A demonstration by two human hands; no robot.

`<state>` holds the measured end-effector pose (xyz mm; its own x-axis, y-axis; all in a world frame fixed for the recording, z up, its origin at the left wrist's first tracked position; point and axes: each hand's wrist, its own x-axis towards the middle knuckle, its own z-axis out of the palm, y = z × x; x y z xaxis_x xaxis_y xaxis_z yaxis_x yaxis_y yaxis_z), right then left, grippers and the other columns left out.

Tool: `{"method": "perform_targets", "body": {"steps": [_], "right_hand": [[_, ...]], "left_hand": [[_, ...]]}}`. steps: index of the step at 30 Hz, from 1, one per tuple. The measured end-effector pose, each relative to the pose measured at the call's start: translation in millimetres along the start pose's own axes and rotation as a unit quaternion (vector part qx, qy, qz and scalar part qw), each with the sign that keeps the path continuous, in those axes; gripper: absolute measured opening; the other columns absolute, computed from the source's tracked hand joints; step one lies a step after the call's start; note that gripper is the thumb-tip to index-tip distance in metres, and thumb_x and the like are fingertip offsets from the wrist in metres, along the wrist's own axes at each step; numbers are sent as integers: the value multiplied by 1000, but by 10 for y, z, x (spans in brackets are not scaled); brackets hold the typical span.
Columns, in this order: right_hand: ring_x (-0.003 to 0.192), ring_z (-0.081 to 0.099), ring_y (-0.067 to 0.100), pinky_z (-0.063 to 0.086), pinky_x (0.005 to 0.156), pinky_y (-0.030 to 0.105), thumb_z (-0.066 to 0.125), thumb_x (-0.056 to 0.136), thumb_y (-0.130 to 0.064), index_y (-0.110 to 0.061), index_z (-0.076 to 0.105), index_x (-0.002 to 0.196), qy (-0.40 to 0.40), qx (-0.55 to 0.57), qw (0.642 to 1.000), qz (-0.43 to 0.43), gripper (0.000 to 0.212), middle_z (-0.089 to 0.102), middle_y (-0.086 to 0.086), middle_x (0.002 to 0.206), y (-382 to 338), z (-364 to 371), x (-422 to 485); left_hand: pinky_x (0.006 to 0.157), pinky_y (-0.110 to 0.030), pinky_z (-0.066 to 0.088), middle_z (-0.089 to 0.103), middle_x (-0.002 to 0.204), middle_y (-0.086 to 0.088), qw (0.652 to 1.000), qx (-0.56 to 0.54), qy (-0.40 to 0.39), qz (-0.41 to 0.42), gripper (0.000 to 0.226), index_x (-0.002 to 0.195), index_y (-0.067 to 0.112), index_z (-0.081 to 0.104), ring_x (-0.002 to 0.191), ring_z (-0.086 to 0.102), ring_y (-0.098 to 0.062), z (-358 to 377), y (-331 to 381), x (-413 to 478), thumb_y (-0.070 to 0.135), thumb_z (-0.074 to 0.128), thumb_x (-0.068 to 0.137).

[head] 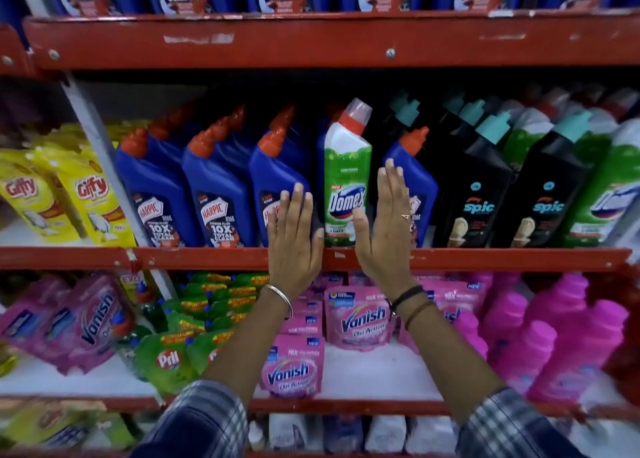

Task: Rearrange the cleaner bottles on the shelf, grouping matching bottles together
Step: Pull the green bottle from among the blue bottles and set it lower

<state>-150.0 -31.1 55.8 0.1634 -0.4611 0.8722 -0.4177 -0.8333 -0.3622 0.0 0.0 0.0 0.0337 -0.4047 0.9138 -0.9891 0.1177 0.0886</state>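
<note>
- Head view: we see the green Domex bottle (347, 180) upright on the middle shelf (207, 258), between blue Harpic bottles (277, 180).
- Left hand (294, 246) and right hand (384, 235) flank it, each grip spread flat, holding nothing.

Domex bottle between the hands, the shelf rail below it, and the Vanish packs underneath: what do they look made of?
Domex bottle: seemingly glossy moulded plastic, white with a printed green sleeve and red collar.
Shelf rail: likely painted metal; red coat chipped, screws showing.
Vanish packs: apparently flexible plastic film pouches, shiny and creased.
</note>
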Motion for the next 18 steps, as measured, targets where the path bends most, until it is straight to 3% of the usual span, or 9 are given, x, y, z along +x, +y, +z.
{"method": "perform_targets", "body": {"steps": [3,5,9,13,18], "right_hand": [[147,13,29,16,120,33,47,96,-35,6,16,146,6,2,1000,22,73,16,23,157,-101,125,258],[145,20,34,28,116,35,53,93,-36,7,11,146,-14,-31,998,48,80,15,26,156,-200,234,395],[123,49,44,52,89,45,61,87,-43,8,15,145,-16,-116,989,86,90,29,31,149,-263,369,520],[112,56,41,54,75,43,71,79,-44,5,24,144,4,-137,984,114,93,45,25,139,-265,375,591],[119,53,33,50,82,40,77,73,-41,-6,35,140,36,-54,989,136,86,46,14,138,-300,246,514]], "left_hand": [[120,-44,-2,-12,160,6,998,45,30,-37,60,153,20,-3,148,-7,-19,118,-147,63,37,24,102],[120,-43,-4,-12,160,4,996,76,39,-39,59,153,17,-2,148,-7,-19,229,-213,23,39,21,103],[120,-45,1,-5,161,1,989,131,63,15,59,153,13,3,148,0,-17,346,-330,-43,38,23,103],[120,-45,3,-3,161,2,986,145,82,22,59,153,13,6,148,3,-16,375,-334,-46,35,24,101],[120,-44,2,-2,161,1,984,153,83,25,61,153,12,7,148,3,-15,364,-337,-55,33,27,99]]}}
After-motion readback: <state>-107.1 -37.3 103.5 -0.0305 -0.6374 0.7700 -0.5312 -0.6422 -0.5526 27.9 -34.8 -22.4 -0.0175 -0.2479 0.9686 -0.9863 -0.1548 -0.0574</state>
